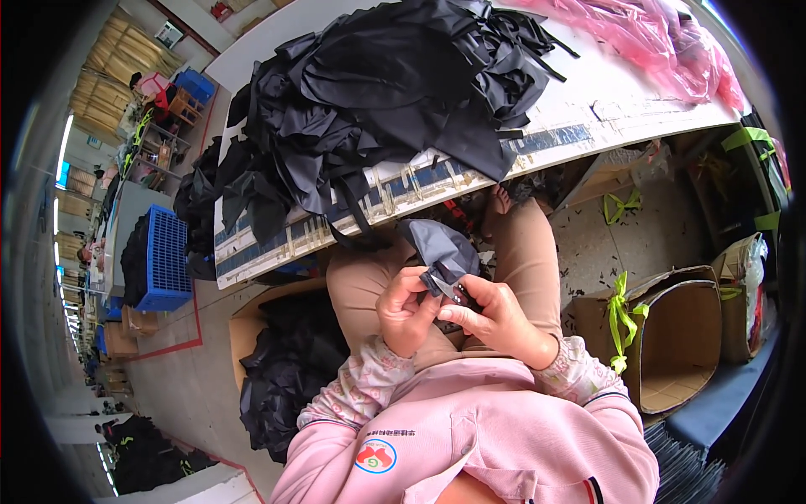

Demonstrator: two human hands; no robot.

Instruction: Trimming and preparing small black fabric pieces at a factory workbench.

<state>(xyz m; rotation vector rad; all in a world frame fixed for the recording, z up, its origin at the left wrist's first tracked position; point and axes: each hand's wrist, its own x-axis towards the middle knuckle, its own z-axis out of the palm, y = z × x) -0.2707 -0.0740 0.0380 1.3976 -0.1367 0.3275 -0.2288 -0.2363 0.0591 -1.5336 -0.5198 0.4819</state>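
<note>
Over my lap, a small black fabric piece bunches up between both hands, its far part standing up in a rounded fold. My left hand pinches its near edge between thumb and fingers. Close beside it, my right hand grips the same edge with thumb and forefinger. Small dark bits show at the fingertips, too small to make out. Beyond my knees, a large heap of black fabric pieces covers much of the white table, with some pieces hanging over its worn, taped front edge.
Left of my legs, a cardboard box holds black fabric that spills over. An open cardboard box with a yellow-green strip stands at right. Pink plastic sheeting lies on the table's far right. A blue crate is farther left.
</note>
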